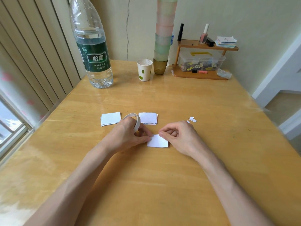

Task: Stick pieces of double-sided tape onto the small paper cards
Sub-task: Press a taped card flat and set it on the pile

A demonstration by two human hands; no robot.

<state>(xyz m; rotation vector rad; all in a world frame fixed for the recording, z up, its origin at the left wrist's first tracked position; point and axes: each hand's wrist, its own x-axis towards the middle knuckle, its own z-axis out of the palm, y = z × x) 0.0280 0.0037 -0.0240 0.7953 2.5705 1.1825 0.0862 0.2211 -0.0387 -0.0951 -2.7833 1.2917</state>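
Left hand (128, 134) grips tape roll (138, 122); right hand (177, 136) pinches card (158, 141) lying long-axis left-right.

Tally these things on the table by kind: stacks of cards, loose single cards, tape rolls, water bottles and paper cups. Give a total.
card stacks: 2
single card: 1
tape roll: 1
water bottle: 1
paper cup: 1
Total: 6

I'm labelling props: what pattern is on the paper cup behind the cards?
The paper cup is white with green leaf prints, clearest in the head view.
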